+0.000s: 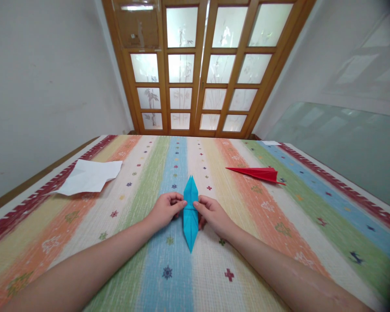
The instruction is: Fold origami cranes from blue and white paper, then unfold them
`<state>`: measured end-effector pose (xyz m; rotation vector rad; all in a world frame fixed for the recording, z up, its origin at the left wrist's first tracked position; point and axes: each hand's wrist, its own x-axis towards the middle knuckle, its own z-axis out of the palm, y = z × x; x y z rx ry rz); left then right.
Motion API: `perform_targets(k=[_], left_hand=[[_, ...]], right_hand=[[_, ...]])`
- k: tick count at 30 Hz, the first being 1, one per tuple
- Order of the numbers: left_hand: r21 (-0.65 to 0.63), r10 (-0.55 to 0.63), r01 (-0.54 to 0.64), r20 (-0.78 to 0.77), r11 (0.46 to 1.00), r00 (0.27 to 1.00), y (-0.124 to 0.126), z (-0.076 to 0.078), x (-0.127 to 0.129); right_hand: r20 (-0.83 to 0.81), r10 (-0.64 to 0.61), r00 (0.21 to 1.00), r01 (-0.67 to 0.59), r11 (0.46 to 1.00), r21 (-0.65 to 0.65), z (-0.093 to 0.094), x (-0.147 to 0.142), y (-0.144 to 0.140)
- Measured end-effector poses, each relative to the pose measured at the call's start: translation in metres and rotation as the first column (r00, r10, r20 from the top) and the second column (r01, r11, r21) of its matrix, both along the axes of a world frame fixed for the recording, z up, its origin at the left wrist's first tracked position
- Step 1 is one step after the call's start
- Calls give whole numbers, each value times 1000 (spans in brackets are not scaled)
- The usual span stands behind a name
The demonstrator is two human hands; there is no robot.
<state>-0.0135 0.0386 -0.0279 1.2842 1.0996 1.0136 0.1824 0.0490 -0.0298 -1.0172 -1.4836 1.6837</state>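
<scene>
A blue folded paper (190,221), long and pointed at both ends, lies on the striped cloth (253,242) in front of me. My left hand (167,209) pinches its left edge at the middle with fingertips curled. From the other side my right hand (211,213) pinches the right edge at the same height. Both forearms rest low over the cloth.
A red folded paper dart (258,173) lies at the right rear of the cloth. A crumpled white sheet (89,177) sits at the left rear. Behind the surface stands a wooden door with frosted glass panes (199,69); a glass pane (341,147) leans at right.
</scene>
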Motion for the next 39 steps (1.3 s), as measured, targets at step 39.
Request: perform_targets(k=[39], left_hand=[[340, 178, -110, -175, 934, 968, -13, 6, -5]], right_hand=[[-127, -80, 989, 95, 988, 122, 3, 7, -3]])
